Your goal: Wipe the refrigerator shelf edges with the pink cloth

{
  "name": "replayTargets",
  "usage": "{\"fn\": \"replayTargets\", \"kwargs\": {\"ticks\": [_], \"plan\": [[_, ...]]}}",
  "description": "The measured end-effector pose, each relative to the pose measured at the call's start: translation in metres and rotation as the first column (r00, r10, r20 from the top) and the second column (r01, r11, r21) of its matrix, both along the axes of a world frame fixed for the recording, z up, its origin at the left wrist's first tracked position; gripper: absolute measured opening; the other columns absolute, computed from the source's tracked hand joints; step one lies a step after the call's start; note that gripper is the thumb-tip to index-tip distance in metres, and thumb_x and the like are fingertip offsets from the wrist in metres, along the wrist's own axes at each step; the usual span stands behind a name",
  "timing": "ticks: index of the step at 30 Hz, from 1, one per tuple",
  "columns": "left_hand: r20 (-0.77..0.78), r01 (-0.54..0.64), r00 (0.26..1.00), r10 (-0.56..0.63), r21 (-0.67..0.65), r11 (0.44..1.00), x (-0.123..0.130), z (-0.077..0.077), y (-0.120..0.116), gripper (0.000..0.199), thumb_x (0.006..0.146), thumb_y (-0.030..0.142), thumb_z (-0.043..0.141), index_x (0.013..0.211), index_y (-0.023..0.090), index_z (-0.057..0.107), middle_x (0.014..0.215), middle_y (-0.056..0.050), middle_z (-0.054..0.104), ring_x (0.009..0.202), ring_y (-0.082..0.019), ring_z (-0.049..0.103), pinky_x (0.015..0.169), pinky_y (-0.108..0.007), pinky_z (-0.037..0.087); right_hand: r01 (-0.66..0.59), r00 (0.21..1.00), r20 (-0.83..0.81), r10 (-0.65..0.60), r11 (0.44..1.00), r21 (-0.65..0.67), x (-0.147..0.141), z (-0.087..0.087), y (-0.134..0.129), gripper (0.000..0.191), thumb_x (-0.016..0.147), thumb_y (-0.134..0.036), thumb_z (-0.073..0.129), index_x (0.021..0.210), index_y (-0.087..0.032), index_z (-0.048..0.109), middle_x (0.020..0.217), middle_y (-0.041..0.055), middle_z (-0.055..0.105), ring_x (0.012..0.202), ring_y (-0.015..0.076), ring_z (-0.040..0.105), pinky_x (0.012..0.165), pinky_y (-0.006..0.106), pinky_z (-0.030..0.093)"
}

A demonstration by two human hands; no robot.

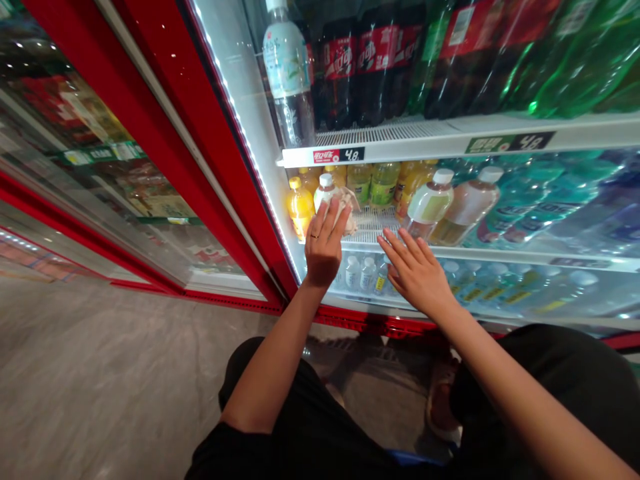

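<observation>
So the person is crouched in front of an open red-framed glass-door drinks cooler (240,167), both bare arms stretched toward its middle white wire shelf (370,223). The left hand (325,243), with a thin ring on one finger, has its fingers stretched out and pressed on a crumpled whitish cloth (347,203), which sits against a small white-capped bottle with a pale label (325,190) right at the fingertips. Can't really tell if the hand is pinching the cloth or just pushing it flat. Just to the left of that hand stands an orange plastic juice bottle with a yellow cap (300,207). The right hand (417,273) is open, palm down, fingers spread and holding nothing, hovering near the shelf's front edge. Right past its fingertips lie two tipped-over white-capped bottles of pale tea-coloured drink (450,207), leaning on their sides. Behind both hands there's a row of yellow-green bottles (373,183). Above the hands, the upper shelf carries dark cola bottles with red labels (360,67) and a red and black price strip (339,155).
</observation>
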State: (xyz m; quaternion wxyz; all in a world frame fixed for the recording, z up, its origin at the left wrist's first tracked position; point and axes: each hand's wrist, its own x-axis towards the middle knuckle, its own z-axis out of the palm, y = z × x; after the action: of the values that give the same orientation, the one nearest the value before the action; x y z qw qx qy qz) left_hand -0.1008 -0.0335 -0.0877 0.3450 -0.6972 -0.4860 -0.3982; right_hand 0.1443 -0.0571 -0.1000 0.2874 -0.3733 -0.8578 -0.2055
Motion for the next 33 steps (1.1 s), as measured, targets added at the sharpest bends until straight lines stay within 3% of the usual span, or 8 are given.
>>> {"fn": "replayTargets", "kwargs": {"ticks": [3,7,10,16,21,25,30,33], "plan": [[0.024,-0.009,1.000,0.008,0.031,0.999,0.002,-0.002,0.001,0.081,0.103,-0.001,0.039,0.176,0.023,0.016,0.174,-0.011,0.043,0.167,-0.029,0.031,0.136,-0.056,0.039,0.027,1.000,-0.008,-0.027,0.999,0.028,0.005,0.001,-0.004,0.094,0.102,-0.018,0.056,0.176,-0.031,0.000,0.180,0.0003,0.029,0.162,0.0265,0.041,0.134,0.047,0.031],[-0.201,0.103,0.975,-0.097,0.019,0.994,0.007,-0.002,-0.002,0.076,0.104,0.002,0.046,0.174,0.025,0.027,0.164,-0.008,0.057,0.160,-0.026,0.045,0.128,-0.048,0.050,0.045,0.999,-0.021,-0.044,0.998,0.049,0.012,0.002,-0.012,0.090,0.104,-0.021,0.057,0.176,-0.030,0.003,0.180,0.0011,0.031,0.162,0.0264,0.041,0.135,0.046,0.029],[-0.296,0.132,0.946,-0.129,-0.011,0.991,0.007,0.007,-0.002,0.073,0.106,0.005,0.049,0.173,0.025,0.031,0.164,-0.006,0.058,0.159,-0.024,0.046,0.127,-0.043,0.051,0.058,0.998,-0.020,-0.057,0.998,0.025,0.017,0.003,-0.019,0.087,0.105,-0.023,0.056,0.177,-0.030,0.005,0.180,0.0019,0.029,0.164,0.0273,0.038,0.135,0.047,0.028],[-0.133,0.121,0.984,-0.119,0.003,0.993,0.018,0.013,0.002,0.081,0.104,0.002,0.046,0.176,0.024,0.016,0.169,-0.010,0.049,0.163,-0.027,0.040,0.135,-0.049,0.040,0.111,0.994,-0.024,-0.111,0.994,-0.011,0.024,0.003,-0.023,0.090,0.104,-0.023,0.056,0.177,-0.031,0.003,0.182,0.0022,0.024,0.166,0.0284,0.035,0.135,0.050,0.029],[-0.308,0.214,0.932,-0.191,0.042,0.976,0.029,0.007,0.002,0.070,0.104,0.009,0.049,0.172,0.019,0.032,0.167,-0.004,0.053,0.164,-0.019,0.036,0.140,-0.038,0.026,0.109,0.994,-0.024,-0.110,0.993,-0.037,0.026,0.002,-0.020,0.092,0.104,-0.020,0.054,0.176,-0.030,-0.003,0.181,0.0041,0.026,0.167,0.0268,0.032,0.134,0.050,0.032],[-0.385,0.249,0.900,-0.204,0.072,0.966,0.030,0.013,0.005,0.065,0.104,0.016,0.051,0.168,0.013,0.040,0.168,-0.004,0.050,0.165,-0.019,0.033,0.142,-0.036,0.016,0.099,0.994,-0.037,-0.101,0.994,-0.049,0.027,0.000,-0.021,0.095,0.104,-0.018,0.054,0.176,-0.031,-0.006,0.182,0.0036,0.025,0.167,0.0260,0.031,0.134,0.049,0.033],[-0.259,0.226,0.937,-0.234,-0.062,0.972,0.034,0.016,0.005,0.072,0.103,0.009,0.049,0.172,0.015,0.030,0.166,-0.011,0.052,0.163,-0.022,0.039,0.138,-0.042,0.031,0.114,0.991,-0.059,-0.117,0.992,-0.052,0.030,0.000,-0.025,0.094,0.104,-0.018,0.055,0.176,-0.031,-0.004,0.182,0.0036,0.023,0.167,0.0271,0.031,0.134,0.050,0.033],[-0.347,0.291,0.875,-0.336,-0.176,0.940,0.031,0.018,0.004,0.070,0.105,0.010,0.050,0.172,0.017,0.031,0.167,-0.009,0.052,0.161,-0.020,0.042,0.134,-0.040,0.039,0.125,0.988,-0.082,-0.129,0.990,-0.060,0.032,0.002,-0.029,0.094,0.104,-0.017,0.054,0.176,-0.032,-0.004,0.182,0.0032,0.023,0.167,0.0277,0.031,0.135,0.051,0.033]]}}
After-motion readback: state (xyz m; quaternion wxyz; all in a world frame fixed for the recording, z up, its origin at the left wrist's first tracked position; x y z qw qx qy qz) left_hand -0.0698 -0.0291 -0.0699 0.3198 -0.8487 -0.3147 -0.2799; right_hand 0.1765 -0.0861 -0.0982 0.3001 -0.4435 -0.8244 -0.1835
